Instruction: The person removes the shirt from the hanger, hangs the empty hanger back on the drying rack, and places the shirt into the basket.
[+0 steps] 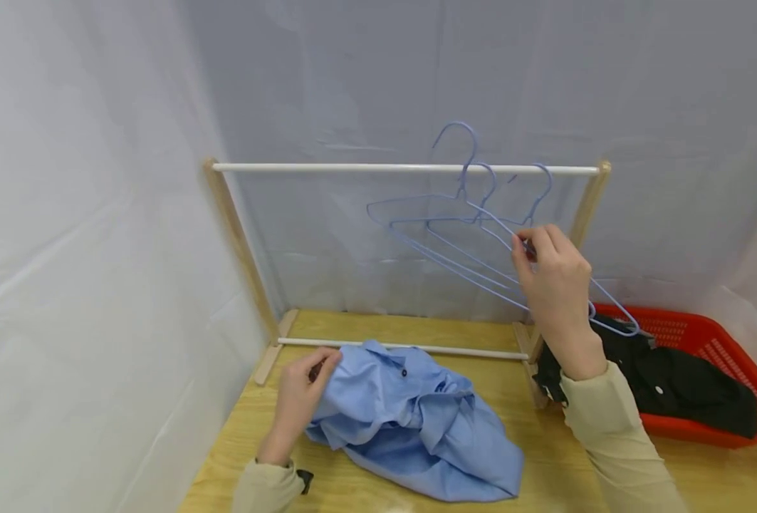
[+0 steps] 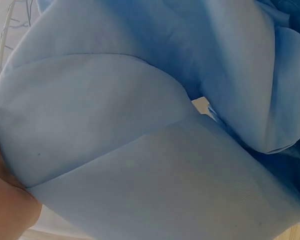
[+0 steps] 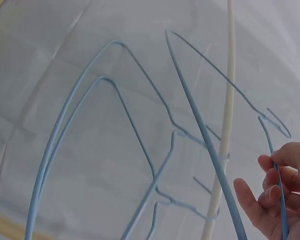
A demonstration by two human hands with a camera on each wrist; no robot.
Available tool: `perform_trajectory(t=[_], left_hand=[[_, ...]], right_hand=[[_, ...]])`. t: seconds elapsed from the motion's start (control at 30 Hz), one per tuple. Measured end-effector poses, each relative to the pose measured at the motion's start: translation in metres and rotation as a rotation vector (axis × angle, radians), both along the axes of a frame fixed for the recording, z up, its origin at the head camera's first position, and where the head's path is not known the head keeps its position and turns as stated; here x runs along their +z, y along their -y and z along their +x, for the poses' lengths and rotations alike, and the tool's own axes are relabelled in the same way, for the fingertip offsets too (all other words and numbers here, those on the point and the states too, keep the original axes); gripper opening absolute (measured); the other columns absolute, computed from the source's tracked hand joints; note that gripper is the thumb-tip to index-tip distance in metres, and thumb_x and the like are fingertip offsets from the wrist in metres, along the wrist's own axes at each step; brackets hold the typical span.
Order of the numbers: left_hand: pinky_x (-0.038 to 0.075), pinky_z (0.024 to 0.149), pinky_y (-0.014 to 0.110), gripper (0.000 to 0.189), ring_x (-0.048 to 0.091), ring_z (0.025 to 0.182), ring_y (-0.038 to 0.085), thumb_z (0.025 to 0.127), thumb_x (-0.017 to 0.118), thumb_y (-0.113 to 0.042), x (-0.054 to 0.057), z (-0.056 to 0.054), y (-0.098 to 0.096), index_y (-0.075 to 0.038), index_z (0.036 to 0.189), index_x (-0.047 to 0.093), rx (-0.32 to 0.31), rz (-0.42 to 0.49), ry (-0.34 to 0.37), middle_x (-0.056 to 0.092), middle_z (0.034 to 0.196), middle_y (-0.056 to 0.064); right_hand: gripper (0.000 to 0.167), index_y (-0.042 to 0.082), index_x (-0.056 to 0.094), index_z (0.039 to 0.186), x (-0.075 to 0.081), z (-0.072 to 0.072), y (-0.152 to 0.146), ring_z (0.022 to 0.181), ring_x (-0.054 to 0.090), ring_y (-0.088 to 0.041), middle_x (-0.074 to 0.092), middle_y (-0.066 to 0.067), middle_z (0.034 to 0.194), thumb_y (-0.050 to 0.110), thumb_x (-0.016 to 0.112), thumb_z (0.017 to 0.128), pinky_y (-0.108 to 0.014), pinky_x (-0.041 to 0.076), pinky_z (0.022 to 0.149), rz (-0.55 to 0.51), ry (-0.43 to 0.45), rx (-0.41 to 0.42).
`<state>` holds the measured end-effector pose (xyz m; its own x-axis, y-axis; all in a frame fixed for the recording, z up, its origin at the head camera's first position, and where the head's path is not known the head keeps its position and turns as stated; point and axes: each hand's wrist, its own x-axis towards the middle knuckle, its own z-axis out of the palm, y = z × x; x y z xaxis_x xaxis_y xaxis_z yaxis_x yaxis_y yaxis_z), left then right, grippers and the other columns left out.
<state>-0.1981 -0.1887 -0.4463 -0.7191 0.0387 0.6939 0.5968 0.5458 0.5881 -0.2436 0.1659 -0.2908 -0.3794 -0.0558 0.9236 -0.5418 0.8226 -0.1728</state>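
My right hand (image 1: 554,274) pinches one shoulder arm of a thin blue wire hanger (image 1: 416,197), whose hook stands above the rack's top rail in the head view. In the right wrist view, thumb and fingers (image 3: 285,155) close on that wire. Two more blue hangers (image 1: 540,192) hang from the rail behind it. My left hand (image 1: 304,388) grips the upper left edge of a crumpled light blue shirt (image 1: 410,406), which has a dark button near its top. In the left wrist view the shirt (image 2: 115,130) hides most of that hand.
The rack has a white top rail (image 1: 327,167), wooden side posts (image 1: 240,249) and a white lower bar (image 1: 474,352). A red basket (image 1: 679,324) with dark clothes (image 1: 692,381) stands at the right on the wooden table (image 1: 224,456). White sheeting (image 1: 96,214) encloses the left side and back.
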Motion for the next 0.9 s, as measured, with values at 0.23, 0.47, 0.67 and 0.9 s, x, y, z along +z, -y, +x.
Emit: perform_trajectory(t=[0.23,0.47,0.67,0.9], left_hand=[[0.039,0.05,0.017,0.006,0.044,0.057,-0.001,0.093,0.072,-0.006,-0.004,-0.002,-0.008,-0.009,0.09,0.076,-0.017,-0.032,-0.002,0.053,0.064,-0.011],[0.038,0.051,0.016,0.008,0.044,0.058,-0.001,0.092,0.073,-0.005,-0.007,-0.004,-0.013,-0.01,0.087,0.075,-0.019,-0.053,-0.031,0.054,0.064,-0.01],[0.04,0.051,0.019,0.007,0.046,0.059,-0.001,0.094,0.072,-0.008,-0.007,0.0,-0.016,-0.011,0.088,0.076,-0.012,-0.056,0.021,0.055,0.066,-0.011],[0.041,0.052,0.02,0.007,0.046,0.059,0.0,0.094,0.072,-0.01,-0.007,0.0,-0.016,-0.012,0.088,0.075,-0.013,-0.069,0.041,0.056,0.067,-0.011]], right_hand=[[0.016,-0.007,0.062,0.093,-0.01,-0.024,0.015,0.072,0.06,-0.037,0.061,-0.021,0.085,0.007,0.063,0.1,-0.05,0.05,0.062,0.009,0.025,0.012],[0.015,-0.007,0.061,0.095,-0.028,-0.036,0.019,0.071,0.06,-0.038,0.06,-0.021,0.087,0.007,0.063,0.101,-0.05,0.052,0.062,0.044,0.074,0.015],[0.012,-0.007,0.062,0.095,-0.038,-0.039,0.02,0.066,0.059,-0.035,0.06,-0.02,0.085,0.005,0.064,0.099,-0.047,0.051,0.059,0.062,0.09,0.037],[0.012,-0.006,0.063,0.094,-0.047,-0.042,0.02,0.063,0.058,-0.031,0.06,-0.017,0.082,0.005,0.066,0.098,-0.043,0.05,0.056,0.068,0.108,0.056]])
